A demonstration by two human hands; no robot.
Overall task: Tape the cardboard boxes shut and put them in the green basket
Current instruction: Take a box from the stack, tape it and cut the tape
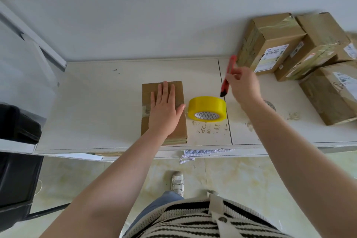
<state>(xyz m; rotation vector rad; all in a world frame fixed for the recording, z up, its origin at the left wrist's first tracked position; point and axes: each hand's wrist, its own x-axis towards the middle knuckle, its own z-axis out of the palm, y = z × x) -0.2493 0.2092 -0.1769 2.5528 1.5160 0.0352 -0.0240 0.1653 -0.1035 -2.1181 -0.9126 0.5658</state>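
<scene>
L hand lies flat, fingers straight, on the cardboard box near the tabletop front edge, mid. Yellow tape roll sits just beside the box, R side. R hand, grip clamped on a red box cutter, above the tabletop. More taped boxes stacked at the back R corner.

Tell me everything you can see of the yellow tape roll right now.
The yellow tape roll is a wide roll of glossy yellow tape on a white core printed with small dark marks. It lies flat on the white table, core opening upward, just right of the flat cardboard box. Neither hand touches it; whether it touches the box is unclear.
</scene>
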